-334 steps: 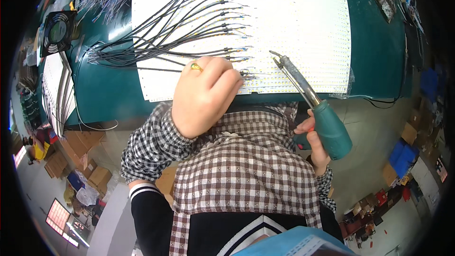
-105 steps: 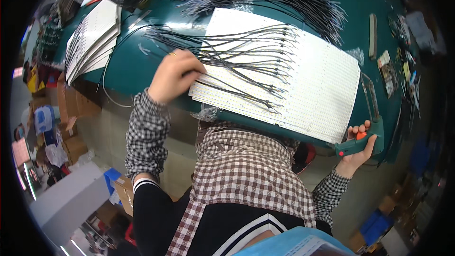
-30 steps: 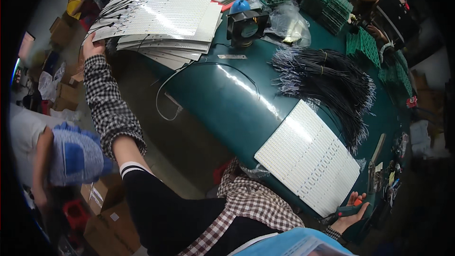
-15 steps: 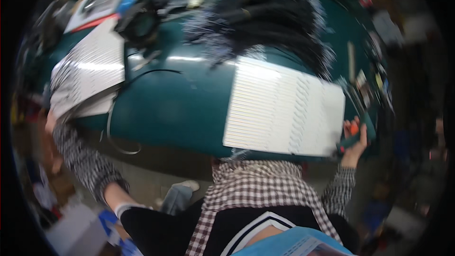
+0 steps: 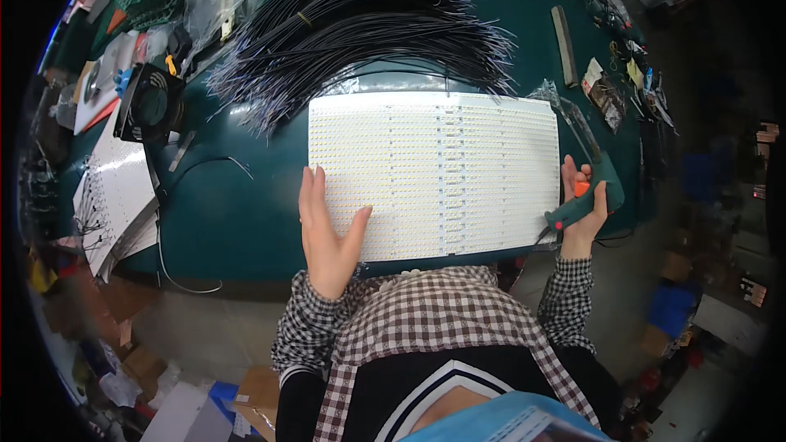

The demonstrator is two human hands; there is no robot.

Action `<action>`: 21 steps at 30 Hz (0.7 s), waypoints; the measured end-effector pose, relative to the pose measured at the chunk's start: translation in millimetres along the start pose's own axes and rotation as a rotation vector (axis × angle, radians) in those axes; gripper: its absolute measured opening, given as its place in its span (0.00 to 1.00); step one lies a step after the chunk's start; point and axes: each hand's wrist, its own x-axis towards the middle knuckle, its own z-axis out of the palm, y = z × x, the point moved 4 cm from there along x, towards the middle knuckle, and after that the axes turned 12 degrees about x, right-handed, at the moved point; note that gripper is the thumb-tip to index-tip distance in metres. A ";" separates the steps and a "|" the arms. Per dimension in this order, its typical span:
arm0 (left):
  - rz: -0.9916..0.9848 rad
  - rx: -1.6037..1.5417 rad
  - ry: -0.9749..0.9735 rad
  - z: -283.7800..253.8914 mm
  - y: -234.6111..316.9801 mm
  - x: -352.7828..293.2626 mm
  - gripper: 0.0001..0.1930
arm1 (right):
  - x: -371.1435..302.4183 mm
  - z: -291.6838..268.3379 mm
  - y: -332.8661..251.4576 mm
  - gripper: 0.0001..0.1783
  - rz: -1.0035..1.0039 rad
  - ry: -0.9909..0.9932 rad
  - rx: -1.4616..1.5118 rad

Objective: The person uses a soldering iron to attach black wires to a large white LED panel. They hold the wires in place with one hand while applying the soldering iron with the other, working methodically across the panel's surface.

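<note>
A white LED board (image 5: 377, 147), covered in rows of small yellowish chips, lies flat on the green table in front of me. At its left edge is my left hand (image 5: 329, 237), open, with fingers stretched upward and thumb spread over the board. Beside the right edge my right hand (image 5: 583, 217) is closed round a green pistol-shaped soldering gun (image 5: 606, 184) with an orange trigger. The gun's slim nose points up and away from me, past the board's far right corner.
Behind the board lie thick bundles of black wires (image 5: 368, 41). On the left are a stack of white boards with wires (image 5: 123, 188) and a black fan (image 5: 151, 102). A grey bar (image 5: 563, 45) and small bagged parts (image 5: 604, 94) lie at the far right.
My left hand has come away from the board stack on the left to the left edge of the board in front of me. The right hand still holds the soldering gun. The view has swung left.
</note>
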 end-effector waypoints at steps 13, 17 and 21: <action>0.439 0.050 -0.048 -37.9 70.2 144.1 0.20 | 8.9 10.8 -17.4 0.25 -0.031 -0.084 -0.022; 0.618 0.121 -0.189 56.9 79.3 258.8 0.18 | 1.8 26.4 -24.5 0.27 -0.003 -0.106 -0.005; 0.822 0.351 -0.147 106.9 89.7 296.6 0.15 | -15.1 20.9 -41.8 0.27 -0.045 -0.076 -0.047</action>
